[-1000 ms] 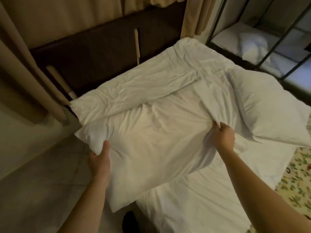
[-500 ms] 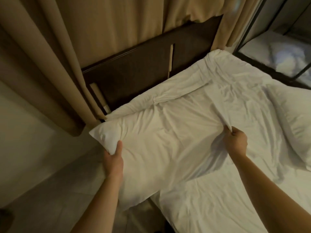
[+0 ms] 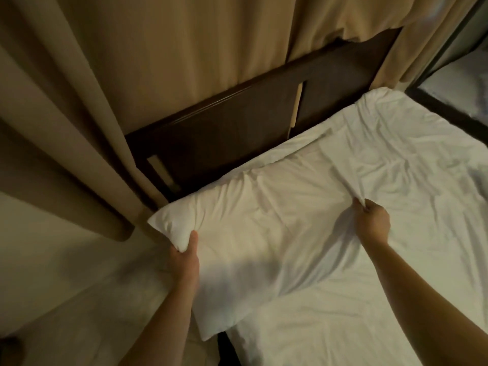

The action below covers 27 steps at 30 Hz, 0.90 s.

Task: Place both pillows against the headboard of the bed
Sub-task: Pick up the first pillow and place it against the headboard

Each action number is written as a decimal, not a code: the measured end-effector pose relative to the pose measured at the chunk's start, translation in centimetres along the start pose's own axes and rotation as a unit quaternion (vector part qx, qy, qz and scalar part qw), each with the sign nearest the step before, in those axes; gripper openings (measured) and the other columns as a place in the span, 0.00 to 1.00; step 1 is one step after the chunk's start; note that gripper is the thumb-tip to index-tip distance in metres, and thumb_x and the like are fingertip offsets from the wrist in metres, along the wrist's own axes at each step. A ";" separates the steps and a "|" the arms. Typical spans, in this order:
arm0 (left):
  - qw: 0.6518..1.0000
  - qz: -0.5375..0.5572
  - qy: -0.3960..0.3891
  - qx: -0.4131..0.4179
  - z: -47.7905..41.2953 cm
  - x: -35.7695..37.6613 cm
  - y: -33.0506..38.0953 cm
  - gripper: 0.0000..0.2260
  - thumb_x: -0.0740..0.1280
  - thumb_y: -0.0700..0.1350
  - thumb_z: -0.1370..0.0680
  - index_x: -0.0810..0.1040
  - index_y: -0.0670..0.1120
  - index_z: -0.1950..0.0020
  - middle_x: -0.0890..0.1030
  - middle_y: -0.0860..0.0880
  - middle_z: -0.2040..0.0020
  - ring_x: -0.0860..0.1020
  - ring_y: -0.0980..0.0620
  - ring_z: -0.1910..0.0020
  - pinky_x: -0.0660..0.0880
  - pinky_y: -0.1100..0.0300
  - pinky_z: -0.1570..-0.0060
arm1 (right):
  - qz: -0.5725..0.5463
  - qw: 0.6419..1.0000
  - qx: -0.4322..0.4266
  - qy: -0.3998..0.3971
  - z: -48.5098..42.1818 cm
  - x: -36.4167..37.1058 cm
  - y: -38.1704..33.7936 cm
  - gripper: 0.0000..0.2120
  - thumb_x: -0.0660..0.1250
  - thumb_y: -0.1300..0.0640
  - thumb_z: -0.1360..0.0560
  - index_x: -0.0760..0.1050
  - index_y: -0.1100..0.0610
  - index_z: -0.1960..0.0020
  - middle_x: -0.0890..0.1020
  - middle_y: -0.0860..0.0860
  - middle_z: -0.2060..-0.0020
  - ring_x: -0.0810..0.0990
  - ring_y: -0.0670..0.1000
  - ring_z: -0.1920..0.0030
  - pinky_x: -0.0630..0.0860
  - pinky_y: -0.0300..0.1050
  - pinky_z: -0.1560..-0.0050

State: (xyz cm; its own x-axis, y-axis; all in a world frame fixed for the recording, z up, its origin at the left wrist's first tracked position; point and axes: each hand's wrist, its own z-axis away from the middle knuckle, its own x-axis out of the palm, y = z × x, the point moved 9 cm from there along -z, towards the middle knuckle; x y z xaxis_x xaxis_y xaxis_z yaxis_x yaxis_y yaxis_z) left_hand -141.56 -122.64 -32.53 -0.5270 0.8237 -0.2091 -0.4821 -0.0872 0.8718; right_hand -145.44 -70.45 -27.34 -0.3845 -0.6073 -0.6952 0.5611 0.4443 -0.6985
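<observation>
A white pillow [image 3: 258, 233] lies at the left end of the bed, its far edge close to the dark wooden headboard [image 3: 237, 128]. My left hand [image 3: 184, 256] grips the pillow's near-left edge, which overhangs the bed's side. My right hand [image 3: 373, 223] pinches the pillow's right edge in a bunch of fabric. A white duvet [image 3: 396, 159] covers the bed and runs along the headboard. The second pillow is out of view.
Beige curtains [image 3: 79, 114] hang at the left and behind the headboard. Pale floor [image 3: 79, 299] lies left of the bed. A dark metal-framed rack [image 3: 454, 83] with white bedding stands at the far right.
Both hands have carried the pillow up toward the headboard. The view has swung left, so the second pillow on the right has dropped out of sight.
</observation>
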 end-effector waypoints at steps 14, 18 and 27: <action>0.999 -0.024 -0.003 -0.024 -17.5 9.5 1.3 0.31 0.72 0.60 0.23 0.73 0.44 0.25 0.81 0.43 0.36 0.80 0.41 0.38 0.79 0.47 0.40 | 0.039 0.999 -0.005 -0.010 -13.9 13.4 -8.5 0.19 0.62 0.48 0.18 0.78 0.61 0.58 0.79 0.56 0.65 0.76 0.61 0.61 0.67 0.50 0.59; 0.999 -0.021 0.010 -0.040 -20.5 11.0 0.1 0.38 0.73 0.64 0.25 0.70 0.44 0.22 0.78 0.41 0.31 0.79 0.39 0.36 0.78 0.47 0.39 | 0.053 0.998 -0.016 -0.021 -16.8 17.0 -9.5 0.19 0.63 0.47 0.18 0.80 0.61 0.57 0.81 0.58 0.65 0.78 0.61 0.61 0.70 0.50 0.60; 0.991 -0.118 0.046 -0.041 -25.9 11.0 -2.9 0.37 0.69 0.63 0.22 0.68 0.40 0.21 0.73 0.37 0.25 0.74 0.36 0.29 0.73 0.48 0.33 | 0.076 0.995 -0.058 -0.019 -22.0 22.8 -10.0 0.20 0.61 0.47 0.19 0.77 0.62 0.58 0.81 0.61 0.64 0.80 0.65 0.59 0.72 0.53 0.59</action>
State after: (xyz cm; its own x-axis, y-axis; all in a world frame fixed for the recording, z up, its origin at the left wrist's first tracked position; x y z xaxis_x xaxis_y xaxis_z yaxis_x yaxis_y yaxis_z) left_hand -164.14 -127.83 -48.82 -0.4522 0.7722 -0.4463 -0.6533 0.0539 0.7552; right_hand -175.97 -74.27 -39.96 -0.2723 -0.5508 -0.7890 0.5216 0.6045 -0.6021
